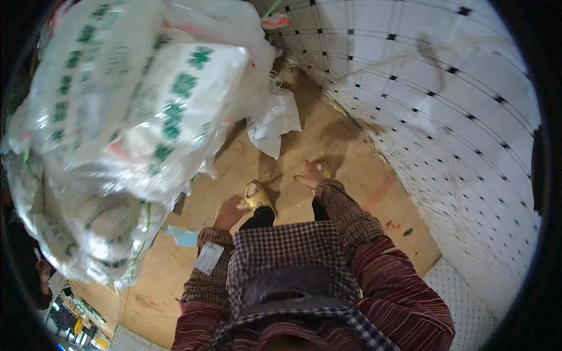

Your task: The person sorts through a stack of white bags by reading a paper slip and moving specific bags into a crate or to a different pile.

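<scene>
My left hand hangs low beside my left yellow slipper. Its fingers are small and partly turned away, so their pose is unclear. In front of my right slipper is my right hand, its fingers apart and nothing seen in them. A big heap of clear plastic bags fills the left side, apart from both hands. Within it are white packages with green printing. A loose white sheet or bag piece hangs from the heap near the floor.
A white wall with a black dotted grid curves along the right. Underfoot is a worn brown board floor with small scraps. A light blue piece lies by my left sleeve. Mixed goods stand at the lower left.
</scene>
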`<state>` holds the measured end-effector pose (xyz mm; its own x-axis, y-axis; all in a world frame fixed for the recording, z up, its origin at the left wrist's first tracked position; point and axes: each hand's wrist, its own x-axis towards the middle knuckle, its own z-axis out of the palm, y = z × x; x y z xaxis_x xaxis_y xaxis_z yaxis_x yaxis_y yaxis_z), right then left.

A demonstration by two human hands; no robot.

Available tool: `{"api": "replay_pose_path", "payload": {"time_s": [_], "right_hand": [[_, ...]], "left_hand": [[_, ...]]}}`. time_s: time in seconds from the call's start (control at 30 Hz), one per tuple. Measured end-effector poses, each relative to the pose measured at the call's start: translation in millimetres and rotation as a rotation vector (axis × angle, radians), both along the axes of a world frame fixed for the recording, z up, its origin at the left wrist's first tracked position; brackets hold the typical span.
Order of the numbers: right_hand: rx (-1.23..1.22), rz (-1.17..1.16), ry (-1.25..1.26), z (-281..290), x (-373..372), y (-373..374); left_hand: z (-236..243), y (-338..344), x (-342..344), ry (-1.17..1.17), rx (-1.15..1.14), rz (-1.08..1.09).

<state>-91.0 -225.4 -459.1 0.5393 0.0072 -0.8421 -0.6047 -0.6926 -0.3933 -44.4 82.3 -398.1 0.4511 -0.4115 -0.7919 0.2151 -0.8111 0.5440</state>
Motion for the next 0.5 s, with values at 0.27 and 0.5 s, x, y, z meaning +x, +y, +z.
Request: {"api": "replay_pose_path", "payload": {"time_s": [0.27,0.5], "right_hand": [[-0.313,0.410,-0.854,-193,118,42],[-0.046,0.321,-0.757,-213,148,10]], "left_hand": [[-270,-140,53,0.005,0.404,0.426],[-316,-171,49,-0.288,0.195,0.851]]}}
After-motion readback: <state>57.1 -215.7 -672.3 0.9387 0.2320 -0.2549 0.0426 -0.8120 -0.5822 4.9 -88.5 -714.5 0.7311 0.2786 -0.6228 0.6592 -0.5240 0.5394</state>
